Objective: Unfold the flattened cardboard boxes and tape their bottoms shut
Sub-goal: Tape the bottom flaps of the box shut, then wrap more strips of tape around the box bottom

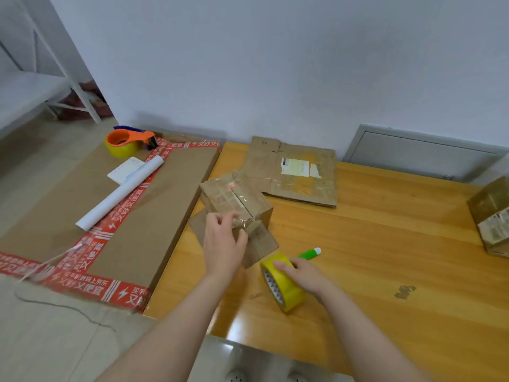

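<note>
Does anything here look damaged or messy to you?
The flattened box by the wall has a torn label. The small box that the left hand grips is creased, with wrinkled tape. A dark smudge marks the wooden table.

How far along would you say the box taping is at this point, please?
Looks done: the box at the right edge stands unfolded, with shiny tape on it. In hand: the small box is unfolded with clear tape along its seam; the left hand holds its near end while the right hand grips the yellow tape roll. Still to do: a flattened box lies behind it.
</note>
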